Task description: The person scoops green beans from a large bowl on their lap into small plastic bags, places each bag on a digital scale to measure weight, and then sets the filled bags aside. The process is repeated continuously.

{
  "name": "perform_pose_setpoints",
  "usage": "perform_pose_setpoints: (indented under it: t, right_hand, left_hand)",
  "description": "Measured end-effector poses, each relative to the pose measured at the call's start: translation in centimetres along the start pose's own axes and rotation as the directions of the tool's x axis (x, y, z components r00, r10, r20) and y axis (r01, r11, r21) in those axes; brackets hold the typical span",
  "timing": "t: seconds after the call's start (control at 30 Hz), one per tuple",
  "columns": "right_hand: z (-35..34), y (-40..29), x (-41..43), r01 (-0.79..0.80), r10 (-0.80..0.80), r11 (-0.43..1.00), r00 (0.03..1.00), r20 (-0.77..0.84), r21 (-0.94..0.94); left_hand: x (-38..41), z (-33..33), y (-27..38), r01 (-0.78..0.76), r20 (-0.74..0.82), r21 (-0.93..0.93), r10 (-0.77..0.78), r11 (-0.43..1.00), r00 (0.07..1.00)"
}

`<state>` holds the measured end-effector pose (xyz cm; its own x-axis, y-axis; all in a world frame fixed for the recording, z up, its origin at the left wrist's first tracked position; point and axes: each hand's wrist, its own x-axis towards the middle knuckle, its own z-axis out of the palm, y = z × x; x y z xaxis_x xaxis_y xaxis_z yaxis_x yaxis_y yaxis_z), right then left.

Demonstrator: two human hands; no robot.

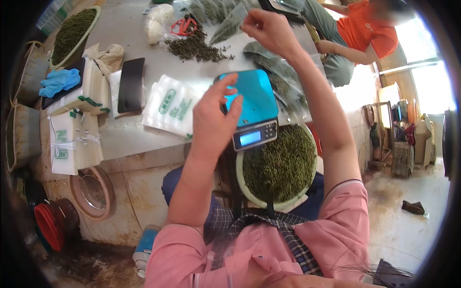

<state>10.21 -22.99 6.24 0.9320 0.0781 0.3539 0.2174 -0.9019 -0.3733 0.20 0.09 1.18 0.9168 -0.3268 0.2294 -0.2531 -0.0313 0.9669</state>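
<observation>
My left hand (218,113) hovers at the left edge of a digital kitchen scale (255,97), thumb and fingers apart with nothing between them. The scale has a blue platform with a few crumbs on it and a lit display. My right hand (272,34) reaches across the table, fingers curled beside a clear plastic bag of green dried herb (228,27); whether they grip its edge cannot be made out. More filled bags (284,81) lie below that hand. Left of the scale is a stack of printed plastic bags (173,104). A basin (240,178) of loose green herb (279,162) sits below the scale.
Loose dark herb (192,45) is heaped on the metal table (126,140), near a red plastic item (183,27). A phone (131,85), bundled bags (77,142) and a blue glove (59,82) lie left. A co-worker in an orange shirt (367,32) sits at the far right.
</observation>
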Motion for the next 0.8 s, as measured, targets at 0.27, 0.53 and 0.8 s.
perform_pose_setpoints:
  t: [0.27,0.53,0.8]
  right_hand:
    - [1.5,-3.1,-20.3,-0.279,0.318,0.911,0.944,-0.085,0.304]
    - [-0.3,-3.6,-31.0,-0.614,0.623,0.782,0.776,0.098,-0.109]
    - [-0.2,-2.7,-36.3,-0.680,0.696,0.718,0.688,0.205,-0.153]
  left_hand:
    - [0.1,0.0,-0.5,-0.053,-0.065,-0.057,0.050,0.997,0.997]
    - [0.0,0.2,-1.2,-0.049,-0.039,-0.026,0.048,0.998,0.998]
    - [0.2,0.5,-1.9,-0.060,0.004,0.017,0.060,0.998,0.998]
